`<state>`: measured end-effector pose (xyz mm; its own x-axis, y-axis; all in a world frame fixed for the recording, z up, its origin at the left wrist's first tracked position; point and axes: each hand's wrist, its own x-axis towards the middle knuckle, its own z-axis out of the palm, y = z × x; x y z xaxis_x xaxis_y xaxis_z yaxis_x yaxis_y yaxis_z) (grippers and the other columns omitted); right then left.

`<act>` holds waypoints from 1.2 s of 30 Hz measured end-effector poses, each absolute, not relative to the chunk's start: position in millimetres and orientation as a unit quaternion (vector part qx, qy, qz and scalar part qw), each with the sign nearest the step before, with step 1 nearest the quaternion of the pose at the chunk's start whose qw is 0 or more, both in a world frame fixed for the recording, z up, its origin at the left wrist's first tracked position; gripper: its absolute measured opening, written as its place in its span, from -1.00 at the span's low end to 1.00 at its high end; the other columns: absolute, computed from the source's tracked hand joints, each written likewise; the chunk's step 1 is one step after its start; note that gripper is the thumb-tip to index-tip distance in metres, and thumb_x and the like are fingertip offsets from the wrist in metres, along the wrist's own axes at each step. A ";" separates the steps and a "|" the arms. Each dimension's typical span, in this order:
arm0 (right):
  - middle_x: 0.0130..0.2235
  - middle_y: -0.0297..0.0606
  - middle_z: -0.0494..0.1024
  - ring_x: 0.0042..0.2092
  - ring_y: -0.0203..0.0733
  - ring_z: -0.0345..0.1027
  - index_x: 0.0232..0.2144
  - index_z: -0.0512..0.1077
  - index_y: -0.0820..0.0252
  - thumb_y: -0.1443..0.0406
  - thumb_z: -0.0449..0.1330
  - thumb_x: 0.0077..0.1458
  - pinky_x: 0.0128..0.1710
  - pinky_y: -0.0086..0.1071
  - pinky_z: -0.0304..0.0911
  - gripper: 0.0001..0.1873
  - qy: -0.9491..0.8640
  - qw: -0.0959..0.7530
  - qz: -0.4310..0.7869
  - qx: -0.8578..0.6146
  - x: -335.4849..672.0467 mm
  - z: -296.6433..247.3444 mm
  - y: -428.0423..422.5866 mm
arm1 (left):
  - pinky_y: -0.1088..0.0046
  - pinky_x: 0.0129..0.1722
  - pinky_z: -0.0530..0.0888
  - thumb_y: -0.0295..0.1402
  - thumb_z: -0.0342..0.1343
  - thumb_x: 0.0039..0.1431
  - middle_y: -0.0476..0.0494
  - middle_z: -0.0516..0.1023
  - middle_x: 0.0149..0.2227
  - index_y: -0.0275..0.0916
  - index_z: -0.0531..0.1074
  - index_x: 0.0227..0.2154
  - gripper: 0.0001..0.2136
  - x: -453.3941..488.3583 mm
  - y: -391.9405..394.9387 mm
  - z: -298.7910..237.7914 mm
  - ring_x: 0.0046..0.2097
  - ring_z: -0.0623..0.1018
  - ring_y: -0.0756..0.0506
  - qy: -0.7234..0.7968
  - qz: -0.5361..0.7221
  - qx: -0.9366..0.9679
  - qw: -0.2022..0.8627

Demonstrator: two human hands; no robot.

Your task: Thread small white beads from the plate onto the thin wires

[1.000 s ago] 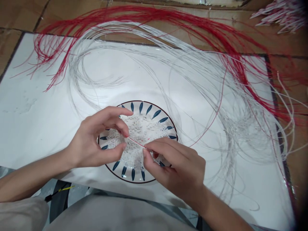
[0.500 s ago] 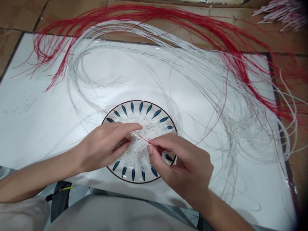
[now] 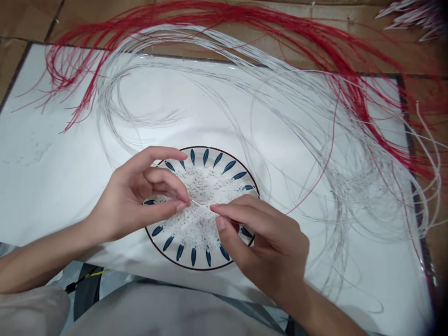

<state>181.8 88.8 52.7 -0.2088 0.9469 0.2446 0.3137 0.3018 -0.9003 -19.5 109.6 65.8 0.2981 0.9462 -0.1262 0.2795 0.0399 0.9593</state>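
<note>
Over the plate, my left hand [image 3: 140, 193] pinches a thin white strand [image 3: 196, 202] between thumb and a fingertip, its index finger lifted away. My right hand [image 3: 266, 238] is closed at the strand's other end, thumb and index finger close together. A bit of red cord shows inside that hand, and a red cord [image 3: 327, 161] runs from behind it up to the right. Beneath both hands lies a round plate [image 3: 217, 159] with blue petal marks and a dark rim. Small white beads or grains [image 3: 203, 182] cover its middle.
A bundle of red cords [image 3: 224, 11] arches across the back of the white board [image 3: 45, 186]. White cords [image 3: 182, 37] loop below it and tangle at the right [image 3: 364, 186]. Red-and-white strands [image 3: 413, 14] lie at the top right on the brown tiles [image 3: 24, 18].
My left hand has shifted left and raised its index finger, now pinching the white strand's end. The red length between the hands is no longer visible there. The right hand has barely moved.
</note>
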 end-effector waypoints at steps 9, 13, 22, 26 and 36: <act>-0.51 -0.37 0.46 -0.52 -0.38 0.30 -0.36 0.51 0.15 0.49 0.18 0.03 -0.57 -0.48 0.23 -0.82 -0.663 0.431 0.397 -0.466 181.2 52.2 84.5 | 0.45 -0.36 0.63 -0.50 0.25 0.00 0.03 0.58 -0.44 -0.12 0.30 -0.05 -0.56 -20.8 113.7 65.7 -0.39 0.62 -0.04 0.488 0.336 0.549 0.589; -0.50 -0.37 0.46 -0.51 -0.38 0.31 -0.36 0.51 0.15 0.48 0.18 0.05 -0.54 -0.49 0.26 -0.83 -0.666 0.425 0.391 -0.473 181.1 52.4 84.3 | 0.46 -0.38 0.62 -0.50 0.25 -0.01 0.04 0.58 -0.45 -0.13 0.31 -0.06 -0.57 -20.5 113.4 65.5 -0.39 0.62 -0.05 0.490 0.335 0.558 0.580; -0.49 -0.37 0.45 -0.50 -0.39 0.31 -0.35 0.52 0.16 0.48 0.19 0.04 -0.53 -0.50 0.28 -0.82 -0.671 0.421 0.388 -0.472 181.9 50.1 84.0 | 0.43 -0.35 0.62 -0.42 0.24 0.03 0.03 0.58 -0.44 -0.13 0.29 -0.04 -0.58 -21.8 112.6 64.7 -0.38 0.63 -0.07 0.491 0.320 0.581 0.564; -0.49 -0.36 0.46 -0.50 -0.38 0.31 -0.35 0.52 0.14 0.48 0.19 0.04 -0.52 -0.49 0.29 -0.82 -0.673 0.421 0.381 -0.474 181.4 50.1 84.4 | 0.42 -0.35 0.63 -0.42 0.24 0.03 0.03 0.58 -0.44 -0.12 0.30 -0.05 -0.60 -22.2 112.9 64.9 -0.38 0.63 -0.06 0.491 0.320 0.584 0.562; -0.49 -0.35 0.46 -0.49 -0.39 0.31 -0.35 0.53 0.18 0.49 0.17 0.05 -0.53 -0.51 0.28 -0.82 -0.687 0.419 0.373 -0.463 181.7 51.1 85.4 | 0.49 -0.38 0.62 -0.50 0.26 -0.01 0.02 0.57 -0.44 -0.17 0.33 -0.07 -0.59 -22.3 113.7 63.6 -0.40 0.62 -0.04 0.478 0.341 0.556 0.589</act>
